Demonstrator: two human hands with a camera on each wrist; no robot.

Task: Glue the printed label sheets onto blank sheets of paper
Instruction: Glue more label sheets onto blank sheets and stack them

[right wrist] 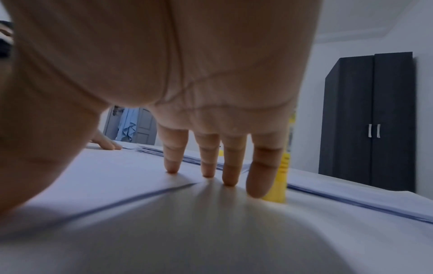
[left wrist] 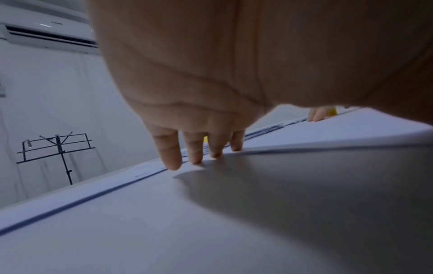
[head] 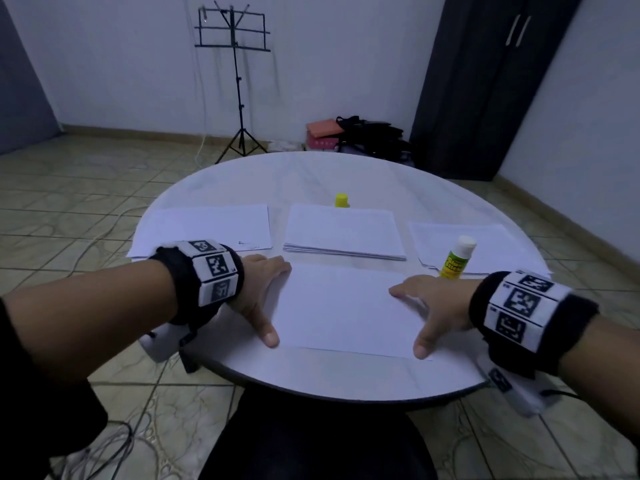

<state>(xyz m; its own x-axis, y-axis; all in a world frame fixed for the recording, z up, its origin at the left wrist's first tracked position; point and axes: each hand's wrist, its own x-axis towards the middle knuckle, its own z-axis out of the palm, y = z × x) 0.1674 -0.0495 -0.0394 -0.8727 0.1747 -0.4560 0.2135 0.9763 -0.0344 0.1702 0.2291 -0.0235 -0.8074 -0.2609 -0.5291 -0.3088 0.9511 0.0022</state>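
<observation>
A white sheet [head: 346,310] lies flat at the front of the round white table [head: 311,379]. My left hand [head: 263,289] presses its left edge with straight fingers [left wrist: 194,148] and the thumb spread. My right hand [head: 433,306] presses the right edge the same way, fingers [right wrist: 211,159] straight. A yellow glue stick [head: 457,258] with a white top stands upright just behind my right hand. Its yellow cap [head: 341,200] stands farther back. Behind the sheet lie a centre stack of paper [head: 343,233], a left pile [head: 204,226] with a little print showing, and a right pile [head: 464,244].
A black music stand [head: 235,81] stands beyond the table, with bags and boxes [head: 360,133] on the tiled floor beside it. A dark wardrobe [head: 485,81] fills the right corner. Cables [head: 104,441] trail on the floor at the left. My knee [head: 311,441] is under the table's front edge.
</observation>
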